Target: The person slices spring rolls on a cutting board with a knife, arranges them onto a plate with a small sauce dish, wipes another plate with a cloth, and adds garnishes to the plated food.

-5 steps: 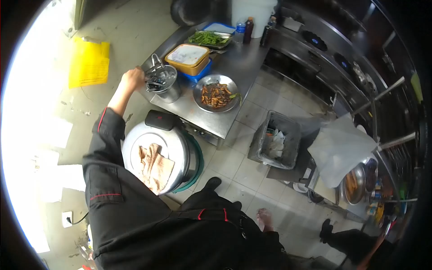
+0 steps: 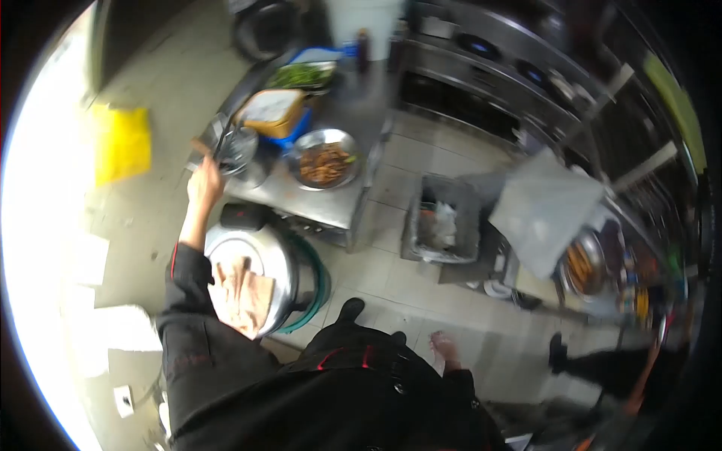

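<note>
My left hand (image 2: 205, 184) is at the near-left side of a steel pot (image 2: 256, 171) that holds several metal utensils (image 2: 235, 148). Its fingers are closed around what looks like a thin dark utensil handle, though motion blur hides its exact kind. A brown, stick-like end (image 2: 200, 146) shows just above the fingers. My right hand (image 2: 444, 347) hangs low by my body over the floor, and its finger pose is unclear. To the right of the pot is a steel bowl (image 2: 298, 167) of browned food pieces (image 2: 325, 162).
Behind the pot are a yellow tub (image 2: 284, 124) and a tray of greens (image 2: 299, 75). Below the steel table (image 2: 316, 210) stands a lidded round container (image 2: 280, 263) with a cloth (image 2: 244, 295) on top. A lined bin (image 2: 470, 192) stands on the floor. Another person's leg (image 2: 602, 361) shows at right.
My left hand has come back toward me from the pot's top, its fingers closed. The whole view has shifted and blurred as my head turned. My right hand stays low.
</note>
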A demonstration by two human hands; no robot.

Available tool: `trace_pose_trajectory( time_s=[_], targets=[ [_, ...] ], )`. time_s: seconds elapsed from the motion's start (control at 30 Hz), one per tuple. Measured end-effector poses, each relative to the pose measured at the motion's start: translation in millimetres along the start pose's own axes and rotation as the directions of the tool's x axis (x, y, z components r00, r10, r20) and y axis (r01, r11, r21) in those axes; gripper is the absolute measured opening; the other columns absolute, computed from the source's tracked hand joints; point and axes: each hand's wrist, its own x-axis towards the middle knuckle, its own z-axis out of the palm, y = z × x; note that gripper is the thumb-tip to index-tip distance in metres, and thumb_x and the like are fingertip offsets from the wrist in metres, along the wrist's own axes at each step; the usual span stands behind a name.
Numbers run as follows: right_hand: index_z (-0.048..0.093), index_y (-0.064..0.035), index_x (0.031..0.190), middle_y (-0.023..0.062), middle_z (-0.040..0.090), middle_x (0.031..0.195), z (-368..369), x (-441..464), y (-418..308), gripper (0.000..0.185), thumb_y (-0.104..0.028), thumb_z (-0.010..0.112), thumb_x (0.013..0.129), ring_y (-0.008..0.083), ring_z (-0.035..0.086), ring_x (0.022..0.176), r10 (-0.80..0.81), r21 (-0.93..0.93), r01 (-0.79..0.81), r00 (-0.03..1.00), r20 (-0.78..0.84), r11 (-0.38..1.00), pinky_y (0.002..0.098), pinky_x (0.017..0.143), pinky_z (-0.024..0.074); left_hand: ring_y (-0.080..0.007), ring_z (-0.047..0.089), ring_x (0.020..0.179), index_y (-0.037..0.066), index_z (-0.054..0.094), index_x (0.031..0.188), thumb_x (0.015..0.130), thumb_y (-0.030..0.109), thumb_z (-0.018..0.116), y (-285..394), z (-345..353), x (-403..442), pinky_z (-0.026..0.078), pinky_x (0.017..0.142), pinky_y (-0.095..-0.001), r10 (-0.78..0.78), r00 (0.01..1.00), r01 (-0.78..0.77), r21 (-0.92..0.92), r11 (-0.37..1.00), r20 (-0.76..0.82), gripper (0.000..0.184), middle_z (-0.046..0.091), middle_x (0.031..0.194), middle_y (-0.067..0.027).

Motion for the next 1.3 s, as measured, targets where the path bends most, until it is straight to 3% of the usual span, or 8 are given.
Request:
trace_pose_trajectory(
  time_s=[0.07, 0.23, 0.27, 0.53, 0.8, 1.0, 1.2, 1.3],
  targets=[
    [0.061, -0.013, 0.075, 0.0012, 0.059, 0.07, -25.4, -1.7, -20.3, 0.006, -0.017, 0.061, 0.07, 0.018, 0.06, 0.073, -0.382, -0.452, 0.304, 0.919, -0.092, 0.839, 0.0332, 0.062, 0.0498, -0.0307, 0.062, 0.091, 0.0, 0.058, 0.097, 0.083, 0.016, 0.049, 1.7, 33.9, -9.3, 0.051, 0.076, -0.0418, 0.11, 0.874, -0.25, 0.246, 0.936, 0.473, 0.023, 0.063, 0.088, -0.0196],
    [0.061, -0.0095, 0.068, 0.0054, 0.06, 0.066, -37.7, -48.6, -48.1, 0.014, -0.022, 0.062, 0.076, 0.0252, 0.059, 0.06, -0.074, -0.635, -0.034, 0.987, -0.142, 0.772, 0.0367, 0.056, 0.0482, -0.0365, 0.064, 0.079, -0.002, 0.055, 0.103, 0.086, 0.015, 0.045, -37.8, 115.3, -17.9, 0.052, 0.069, -0.045, 0.01, 1.0, -0.007, 0.17, 0.985, -0.018, 0.026, 0.063, 0.094, -0.0209],
    [0.062, -0.0085, 0.067, 0.0075, 0.06, 0.065, -26.5, -63.9, -36.2, 0.016, -0.023, 0.062, 0.075, 0.0269, 0.059, 0.06, 0.102, -0.438, -0.172, 0.979, -0.179, 0.882, 0.0379, 0.056, 0.0471, -0.0374, 0.063, 0.086, -0.001, 0.058, 0.099, 0.087, 0.017, 0.042, -42.4, 123.6, -14.1, 0.05, 0.075, -0.047, 0.217, 0.922, -0.34, 0.402, 0.851, 0.32, 0.027, 0.063, 0.097, -0.0228],
    [0.063, -0.0052, 0.066, 0.0158, 0.06, 0.061, -18.5, -153.2, -21.2, 0.024, -0.025, 0.057, 0.078, 0.0292, 0.055, 0.052, 0.564, 0.326, -0.514, 0.822, -0.077, 0.793, 0.0403, 0.05, 0.0409, -0.0414, 0.063, 0.078, 0.0, 0.054, 0.094, 0.092, 0.029, 0.04, -35.6, 130.2, -4.7, 0.051, 0.066, -0.0518, -0.109, 0.982, 0.106, -0.026, 0.994, -0.156, 0.032, 0.065, 0.087, -0.0237],
    [0.067, -0.0071, 0.075, 0.0126, 0.065, 0.078, 14.8, -157.2, -21.7, 0.017, -0.023, 0.062, 0.071, 0.0332, 0.06, 0.07, 0.612, 0.161, -0.604, 0.791, -0.001, 0.781, 0.0422, 0.063, 0.0457, -0.0404, 0.064, 0.081, -0.001, 0.064, 0.082, 0.09, 0.032, 0.042, -44.4, 167.8, 31.7, 0.051, 0.069, -0.0497, -0.209, 0.963, 0.202, 0.06, 0.978, 0.169, 0.04, 0.065, 0.088, -0.0248],
    [0.067, -0.0092, 0.074, 0.0121, 0.065, 0.08, -10.9, -153.2, -44.6, 0.021, -0.029, 0.06, 0.073, 0.0344, 0.061, 0.074, 0.6, 0.059, -0.602, 0.774, -0.202, 0.797, 0.0424, 0.065, 0.0485, -0.041, 0.062, 0.076, 0.0, 0.05, 0.091, 0.093, 0.027, 0.042, 47.9, 124.3, -19.5, 0.047, 0.065, -0.0535, -0.195, 0.958, 0.162, -0.165, 0.973, -0.21, 0.028, 0.063, 0.079, -0.0229],
    [0.067, -0.006, 0.075, 0.0178, 0.065, 0.08, -38.4, -190.4, -47.3, 0.025, -0.028, 0.055, 0.077, 0.0374, 0.061, 0.078, 0.668, 0.049, -0.666, 0.741, -0.076, 0.744, 0.0442, 0.069, 0.0488, -0.0261, 0.055, 0.069, -0.004, 0.056, 0.084, 0.087, 0.008, 0.044, 211.2, 149.2, -183.4, 0.044, 0.065, -0.037, 0.255, 0.966, -0.135, -0.915, 0.38, -0.036, 0.018, 0.059, 0.076, -0.0159],
    [0.067, -0.0056, 0.076, 0.0183, 0.065, 0.08, -33.5, -219.3, -30.2, 0.025, -0.028, 0.055, 0.076, 0.038, 0.061, 0.077, 0.757, 0.211, -0.732, 0.65, -0.068, 0.647, 0.0447, 0.068, 0.0485, -0.0341, 0.057, 0.064, -0.004, 0.057, 0.094, 0.091, 0.016, 0.047, 319.6, 59.5, -265.8, 0.045, 0.06, -0.0379, 0.456, 0.868, -0.145, -0.781, 0.608, 0.194, 0.022, 0.058, 0.071, -0.0221]
  ],
)
